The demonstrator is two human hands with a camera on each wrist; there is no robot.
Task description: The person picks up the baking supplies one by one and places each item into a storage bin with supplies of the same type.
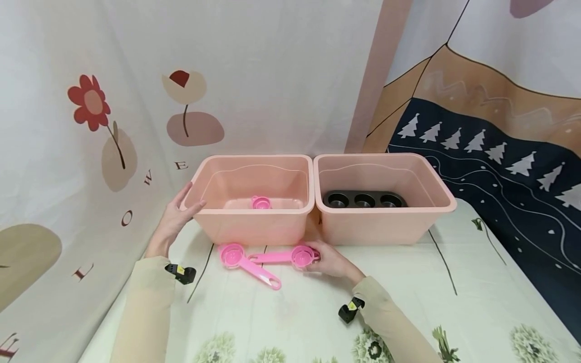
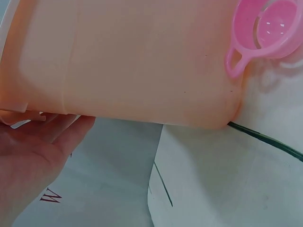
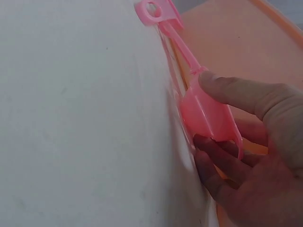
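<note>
My right hand (image 1: 333,259) holds a pink egg separator (image 1: 277,257) by its cup end, just in front of the bins. In the right wrist view the thumb presses one side of the cup (image 3: 208,113) and the fingers lie on the other. A second pink egg separator (image 1: 258,272) lies on the table beside it, its handle slanting toward me. At the left bin (image 1: 254,227), my left hand (image 1: 174,217) rests on the front left corner with extended fingers touching the rim. Inside that bin sits another small pink piece (image 1: 261,202), partly hidden by the front wall.
Right of the left bin stands a matching pink bin (image 1: 372,227), holding a black muffin tin (image 1: 364,200). A patterned cloth covers the table (image 1: 281,322). Printed curtains (image 1: 272,75) hang behind and to the left.
</note>
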